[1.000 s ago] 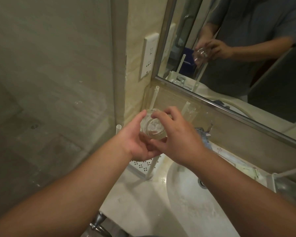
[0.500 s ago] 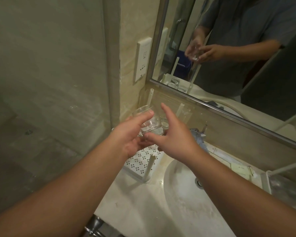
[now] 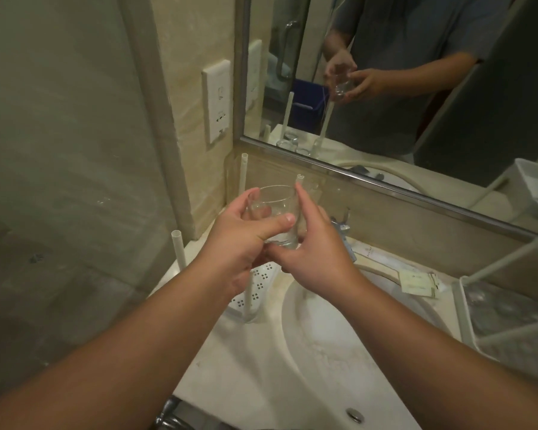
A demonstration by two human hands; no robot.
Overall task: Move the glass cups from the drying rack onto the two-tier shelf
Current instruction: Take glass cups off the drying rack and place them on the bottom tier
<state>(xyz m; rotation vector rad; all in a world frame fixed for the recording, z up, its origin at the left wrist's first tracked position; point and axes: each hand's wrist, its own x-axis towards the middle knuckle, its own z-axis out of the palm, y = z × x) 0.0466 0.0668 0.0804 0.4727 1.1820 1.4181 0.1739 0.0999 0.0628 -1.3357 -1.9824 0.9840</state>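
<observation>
A clear glass cup [image 3: 275, 203] is held upright in the air between both hands, above the left end of the counter. My left hand [image 3: 236, 243] wraps its side, thumb across the front. My right hand [image 3: 314, 252] steadies it from the right and under its base. Below them lies the white perforated drying rack [image 3: 261, 277] with tall white posts [image 3: 178, 248]. The white two-tier shelf [image 3: 494, 311] stands at the right edge, its lower tray partly cut off. More glasses show only as a reflection in the mirror [image 3: 288, 141].
A white washbasin [image 3: 333, 342] fills the counter between rack and shelf, with a tap [image 3: 342, 226] behind it. Small sachets [image 3: 416, 282] lie by the shelf. A glass shower panel [image 3: 59, 181] closes off the left side. A wall socket [image 3: 217, 100] sits beside the mirror.
The cup has turned from tipped, base toward me, to upright with its mouth up. My left hand has closed round its side, and the view has shifted left.
</observation>
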